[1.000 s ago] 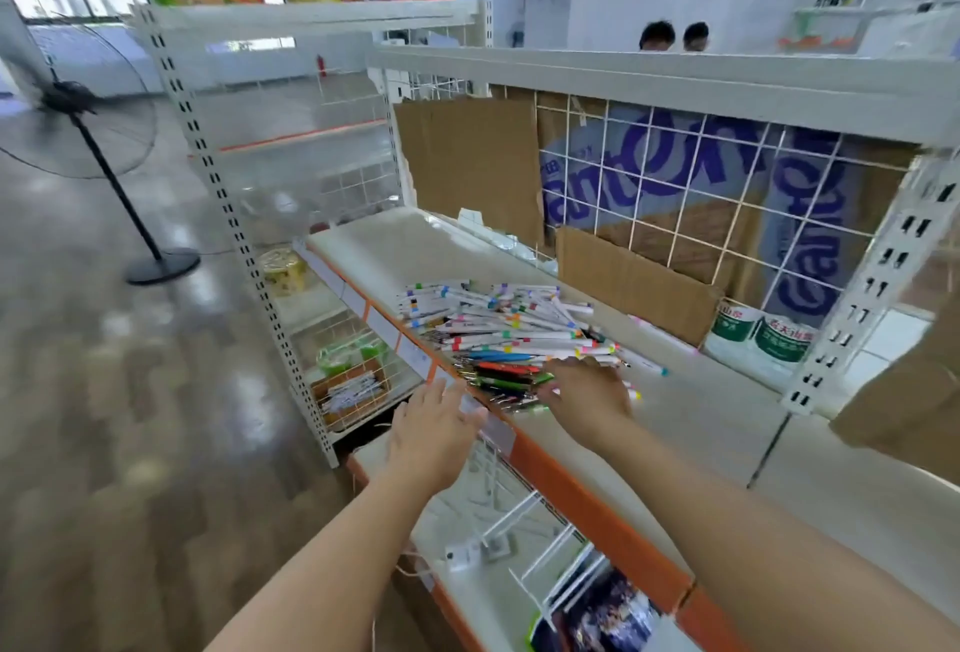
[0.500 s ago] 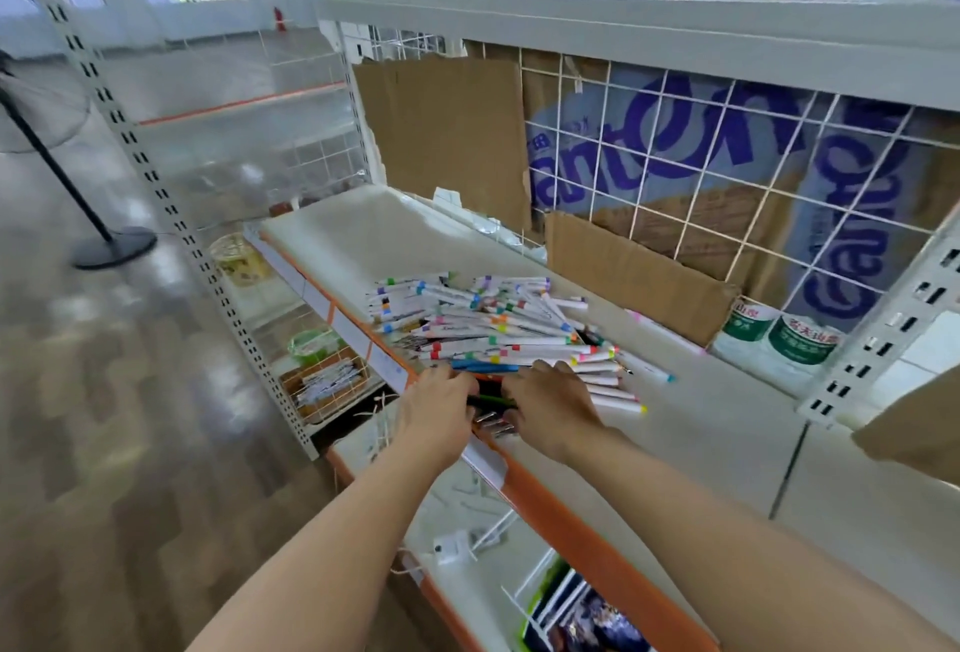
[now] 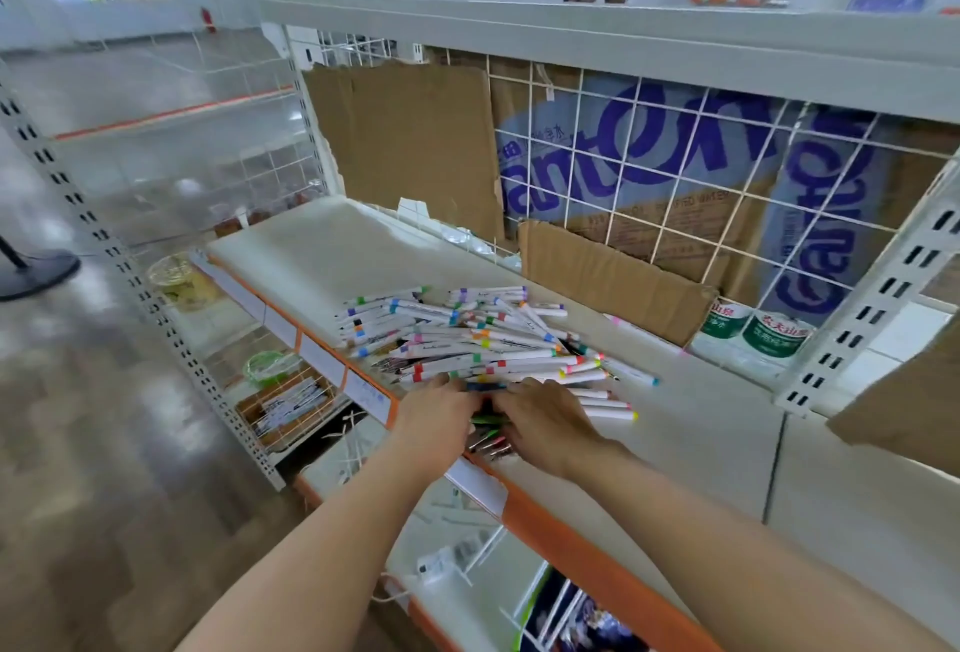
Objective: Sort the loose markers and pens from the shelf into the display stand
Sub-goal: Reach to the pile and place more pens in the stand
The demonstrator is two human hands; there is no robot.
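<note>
A heap of white markers [image 3: 467, 339] with coloured bands lies on the white shelf [image 3: 322, 246], close to its orange front edge. At the near side of the heap is a small bunch of darker pens [image 3: 488, 438], green, blue and red. My left hand [image 3: 441, 417] and my right hand [image 3: 545, 422] are pressed together around this bunch, fingers curled over it from either side. The fingertips are hidden by the backs of the hands. I see no display stand.
Cardboard sheets [image 3: 410, 147] and a wire grid [image 3: 675, 173] close the shelf's back. Water bottles [image 3: 753, 334] stand behind the grid at right. A lower shelf [image 3: 447, 563] holds wire hooks and packets. A basket [image 3: 285, 407] sits low at left.
My hands moved forward from the shelf edge, met at the near side of the heap and closed around the bunch of pens. The camera has tilted closer to the shelf.
</note>
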